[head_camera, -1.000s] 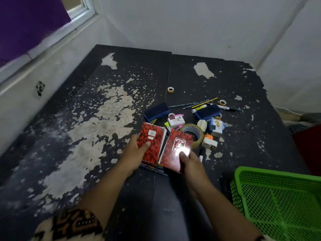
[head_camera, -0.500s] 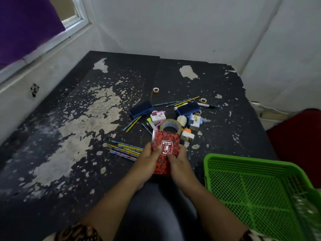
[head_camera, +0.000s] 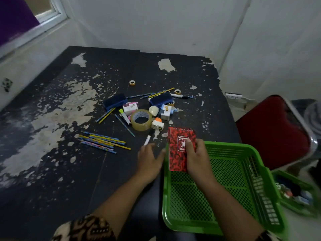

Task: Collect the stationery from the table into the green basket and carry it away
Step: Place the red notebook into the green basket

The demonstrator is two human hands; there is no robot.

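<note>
My right hand (head_camera: 197, 157) grips red spiral notebooks (head_camera: 177, 150), held over the far left corner of the green mesh basket (head_camera: 246, 185), which sits at the table's right front. My left hand (head_camera: 150, 158) hovers open just left of the basket, holding nothing. On the worn black table (head_camera: 52, 153) lie a bundle of pencils (head_camera: 104, 142), a big roll of clear tape (head_camera: 141, 120), two dark blue erasers (head_camera: 115, 101), small boxes and sharpeners (head_camera: 165, 112), a white marker (head_camera: 147, 140) and two small tape rolls (head_camera: 132, 82).
A red padded chair (head_camera: 274, 129) stands right of the table. A second green basket (head_camera: 297, 193) with small items sits lower right. White walls close the back; a window with a purple curtain (head_camera: 15, 20) is at upper left.
Both hands brought the two notebooks together into one stack. My right hand carried them right over the basket, and my left hand let go. The view swung right.
</note>
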